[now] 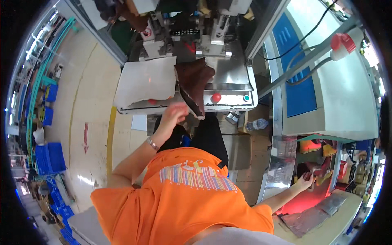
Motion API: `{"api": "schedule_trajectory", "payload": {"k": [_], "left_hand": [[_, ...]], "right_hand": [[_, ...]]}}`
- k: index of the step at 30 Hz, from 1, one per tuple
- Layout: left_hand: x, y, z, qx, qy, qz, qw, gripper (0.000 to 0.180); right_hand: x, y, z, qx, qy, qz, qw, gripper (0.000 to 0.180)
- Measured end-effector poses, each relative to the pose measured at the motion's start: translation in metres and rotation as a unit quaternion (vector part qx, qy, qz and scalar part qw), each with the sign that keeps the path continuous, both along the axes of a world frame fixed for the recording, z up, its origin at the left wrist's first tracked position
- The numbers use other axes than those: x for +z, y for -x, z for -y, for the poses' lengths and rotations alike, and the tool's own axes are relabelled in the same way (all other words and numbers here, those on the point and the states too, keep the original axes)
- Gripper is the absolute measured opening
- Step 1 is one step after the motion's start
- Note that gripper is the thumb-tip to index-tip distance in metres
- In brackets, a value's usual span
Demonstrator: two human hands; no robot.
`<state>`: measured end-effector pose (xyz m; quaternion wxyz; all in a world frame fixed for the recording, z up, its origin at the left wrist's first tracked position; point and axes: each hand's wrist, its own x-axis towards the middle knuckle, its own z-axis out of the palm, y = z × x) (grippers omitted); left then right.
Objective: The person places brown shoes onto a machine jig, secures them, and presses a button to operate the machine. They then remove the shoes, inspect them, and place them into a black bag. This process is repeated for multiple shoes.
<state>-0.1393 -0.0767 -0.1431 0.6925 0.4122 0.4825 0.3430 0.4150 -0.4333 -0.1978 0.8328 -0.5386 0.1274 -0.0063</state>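
Note:
A brown leather boot upper [195,79] lies over the front of the machine's worktable, its lower end hanging past the near edge. Just left of that end is my left hand [175,115], its fingers loosely bent and slightly blurred, with nothing visible in them. Far out to the right, my right hand [305,182] reaches into a conveyor opening under red light. Its fingers close on a dark reddish-brown shoe upper [314,168], whose shape is partly hidden by the hand and shadow.
A white sheet [149,79] covers the left of the worktable [249,104]. Metal clamps [218,36] stand behind the boot upper. A red button [216,97] and a green button [246,98] sit at the front. Yellowish shoe pieces [309,145] lie inside the right-hand opening.

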Motion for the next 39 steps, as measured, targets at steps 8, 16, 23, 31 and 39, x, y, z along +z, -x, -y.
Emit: {"api": "schedule_trajectory", "payload": {"k": [8, 16, 23, 31, 39], "left_hand": [[-0.054, -0.037, -0.130, 0.143, 0.149, 0.092, 0.974, 0.032], [0.092, 0.024, -0.075, 0.104, -0.035, 0.243, 0.964, 0.034], [0.200, 0.079, 0.000, 0.100, -0.109, 0.314, 0.938, 0.038], [0.182, 0.050, -0.023, -0.004, 0.017, 0.441, 0.897, 0.043], [0.160, -0.045, -0.097, -0.161, -0.180, 0.383, 0.892, 0.031]], "right_hand": [[0.149, 0.174, -0.129, 0.367, -0.130, 0.117, 0.913, 0.032], [0.154, 0.301, -0.328, 0.590, 0.081, 0.177, 0.784, 0.043], [0.009, 0.407, -0.402, 0.712, 0.147, 0.392, 0.564, 0.037], [0.116, 0.345, -0.354, 0.852, 0.021, 0.236, 0.467, 0.035], [0.165, 0.309, -0.429, 0.738, -0.303, -0.044, 0.602, 0.017]]}}
